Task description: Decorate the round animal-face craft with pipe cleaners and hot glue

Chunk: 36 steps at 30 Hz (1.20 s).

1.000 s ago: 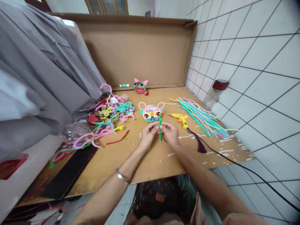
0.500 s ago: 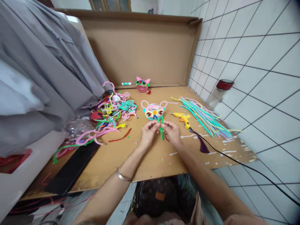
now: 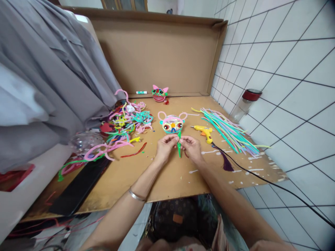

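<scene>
A green pipe cleaner (image 3: pixel 179 150), folded into a narrow upright shape, is pinched between my two hands. My left hand (image 3: pixel 166 146) grips it from the left with thumb and fingers closed. From the other side, my right hand (image 3: pixel 192 146) holds it in the same kind of pinch, the fingertips of both hands nearly meeting. Right behind my fingers sits an animal head ornament (image 3: pixel 172 120) with pink loop ears, round eyes and an orange nose. Part of a dark red strip shows under my right hand.
A yellow glue gun (image 3: pixel 204 131) and a bundle of straight pipe cleaners (image 3: pixel 230 130) lie right. A purple tassel (image 3: pixel 227 162) is near the cord. Left are tangled pipe cleaners (image 3: pixel 142 118) and a red strip (image 3: pixel 134 151). A finished-looking head (image 3: pixel 159 94) and glass jar (image 3: pixel 244 104) stand farther back.
The two upper ends of the green pipe cleaner, spread apart before, are now drawn together into one narrow strand. My hands have stayed almost in place.
</scene>
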### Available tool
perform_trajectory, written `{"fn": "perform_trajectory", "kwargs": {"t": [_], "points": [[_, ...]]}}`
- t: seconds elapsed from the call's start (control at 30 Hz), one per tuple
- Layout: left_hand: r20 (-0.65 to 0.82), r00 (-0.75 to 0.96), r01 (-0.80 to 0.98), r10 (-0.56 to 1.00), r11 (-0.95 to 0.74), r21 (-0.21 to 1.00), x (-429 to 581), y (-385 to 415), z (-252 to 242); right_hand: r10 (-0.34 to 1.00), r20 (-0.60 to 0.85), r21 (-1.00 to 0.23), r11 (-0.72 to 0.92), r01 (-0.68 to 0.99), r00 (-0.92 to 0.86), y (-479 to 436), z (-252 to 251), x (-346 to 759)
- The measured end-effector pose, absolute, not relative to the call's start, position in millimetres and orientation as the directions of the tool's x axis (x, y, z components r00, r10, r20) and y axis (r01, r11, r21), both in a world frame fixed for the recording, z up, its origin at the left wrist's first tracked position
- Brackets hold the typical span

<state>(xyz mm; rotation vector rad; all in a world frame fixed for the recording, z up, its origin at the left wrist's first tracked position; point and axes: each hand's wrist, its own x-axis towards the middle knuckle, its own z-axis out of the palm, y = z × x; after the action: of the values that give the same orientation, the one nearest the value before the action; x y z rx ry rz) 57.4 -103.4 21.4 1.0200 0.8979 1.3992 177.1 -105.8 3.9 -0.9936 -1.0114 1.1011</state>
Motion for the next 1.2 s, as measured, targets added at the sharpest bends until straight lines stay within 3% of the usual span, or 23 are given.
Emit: {"fn": "perform_trajectory", "kwargs": {"t": [0.83, 1.2], "points": [[0.1, -0.015, -0.336, 0.995, -0.1, 0.937, 58.3, -102.1, 19.6, 0.971, 0.179, -0.968, 0.203, -0.147, 0.16, -108.0, 4.0, 175.5], [0.037, 0.014, -0.325, 0.999, -0.031, 0.945, 57.2, -102.7, 23.1, 0.973, 0.181, -0.969, 0.201, -0.143, 0.143, -109.8, 6.3, 176.3]]}}
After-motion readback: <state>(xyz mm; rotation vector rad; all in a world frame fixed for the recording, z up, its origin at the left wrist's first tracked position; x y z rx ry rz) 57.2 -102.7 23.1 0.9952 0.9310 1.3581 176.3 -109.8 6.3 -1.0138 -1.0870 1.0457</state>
